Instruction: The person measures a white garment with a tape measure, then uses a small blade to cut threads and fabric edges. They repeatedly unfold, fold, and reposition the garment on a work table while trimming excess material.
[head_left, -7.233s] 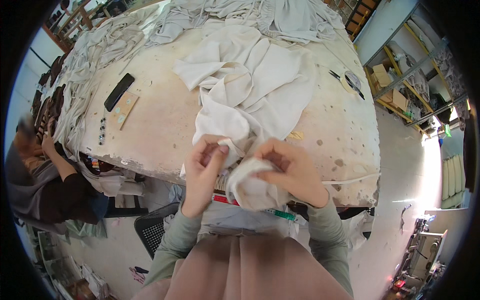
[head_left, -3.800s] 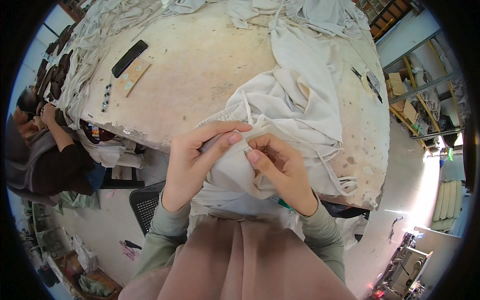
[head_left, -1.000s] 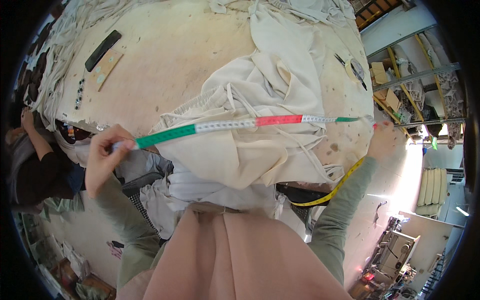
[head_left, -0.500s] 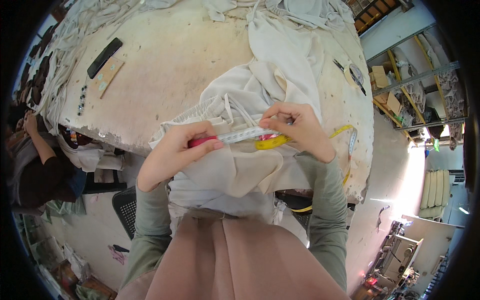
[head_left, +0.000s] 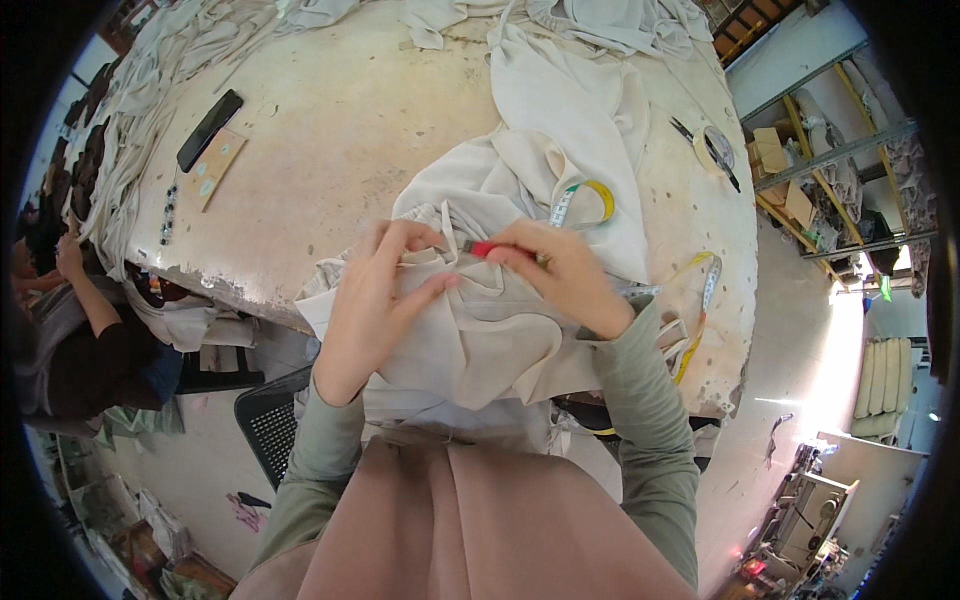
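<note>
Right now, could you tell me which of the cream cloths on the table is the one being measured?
The crumpled cream garment at the near edge, pinned under both hands with the tape measure across it; the other cloths lie untouched at the far side.

One tape measure [head_left: 600, 200] loops across the counter [head_left: 340, 150] toward its right edge, and one cream garment [head_left: 500, 320] lies bunched at the near edge under two hands, left [head_left: 375, 300] and right [head_left: 560, 275]. Toward the far left corner lie one black phone [head_left: 208, 130] and one brown card [head_left: 216, 168]; near the right edge sit one roll of tape [head_left: 712, 143] and one pair of scissors [head_left: 702, 150]. One other person [head_left: 70, 330] sits off the left edge.
</note>
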